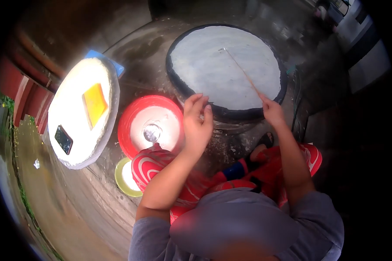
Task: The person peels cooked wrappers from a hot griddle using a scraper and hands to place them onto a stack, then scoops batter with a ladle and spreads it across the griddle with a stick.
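Note:
My right hand (pixel 273 114) grips the near end of a thin stick (pixel 241 71), which slants away over a large round griddle (pixel 173 71). The stick's far tip lies over a pale, whitish layer (pixel 200 69) that covers the griddle almost to its dark rim. Nothing is held in my left hand (pixel 198 124); it is raised at the griddle's near left edge with its fingers loosely bent and thumb apart. Beside it stands a red basin (pixel 125 124) of pale liquid (pixel 167 117), with a round metal piece (pixel 152 133) in the middle.
Left of the basin, a round white surface (pixel 72 93) carries a yellow block (pixel 95 104) and a phone (pixel 63 139). Something flat and blue (pixel 113 65) shows behind it. A yellow-green bowl (pixel 121 182) with white contents sits near my knee. My sandaled foot (pixel 261 148) is close to the griddle.

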The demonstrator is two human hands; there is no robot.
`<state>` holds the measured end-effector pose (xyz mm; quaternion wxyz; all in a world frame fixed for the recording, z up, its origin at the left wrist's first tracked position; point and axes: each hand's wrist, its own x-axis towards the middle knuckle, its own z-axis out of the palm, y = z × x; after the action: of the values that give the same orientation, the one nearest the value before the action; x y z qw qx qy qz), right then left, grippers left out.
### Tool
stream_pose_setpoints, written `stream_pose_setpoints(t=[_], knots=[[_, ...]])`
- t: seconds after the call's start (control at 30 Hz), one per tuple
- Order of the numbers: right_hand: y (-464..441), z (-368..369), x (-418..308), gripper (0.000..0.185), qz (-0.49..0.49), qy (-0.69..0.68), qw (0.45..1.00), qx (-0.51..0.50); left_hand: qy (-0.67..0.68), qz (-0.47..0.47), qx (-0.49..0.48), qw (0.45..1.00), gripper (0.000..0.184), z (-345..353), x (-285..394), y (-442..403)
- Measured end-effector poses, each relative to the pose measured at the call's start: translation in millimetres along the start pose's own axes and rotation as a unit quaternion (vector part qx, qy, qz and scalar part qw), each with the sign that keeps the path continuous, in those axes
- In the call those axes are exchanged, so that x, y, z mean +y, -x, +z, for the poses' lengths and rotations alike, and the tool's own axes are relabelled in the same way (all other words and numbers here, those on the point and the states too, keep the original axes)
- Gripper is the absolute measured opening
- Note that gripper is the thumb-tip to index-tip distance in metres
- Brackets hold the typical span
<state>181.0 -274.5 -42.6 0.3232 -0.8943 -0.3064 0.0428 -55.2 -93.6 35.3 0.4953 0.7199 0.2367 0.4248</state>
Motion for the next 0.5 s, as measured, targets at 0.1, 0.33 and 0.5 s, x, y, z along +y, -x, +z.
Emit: stream_pose_setpoints(t=[0.1,0.33,0.5], knots=[[6,-20,-34,0.036,-0.001,0.225,0.974,-0.006,0.009,-0.003,0.001,1.0,0.021,1,-3,0],[0,-3,-35,0.036,-0.013,0.14,0.99,0.022,0.01,-0.006,-0.002,1.0,0.021,1,-6,1],[-17,-6,-26,0.035,0.068,-0.004,0.998,-0.013,0.002,-0.008,-0.011,1.0,0.021,1,-6,1]])
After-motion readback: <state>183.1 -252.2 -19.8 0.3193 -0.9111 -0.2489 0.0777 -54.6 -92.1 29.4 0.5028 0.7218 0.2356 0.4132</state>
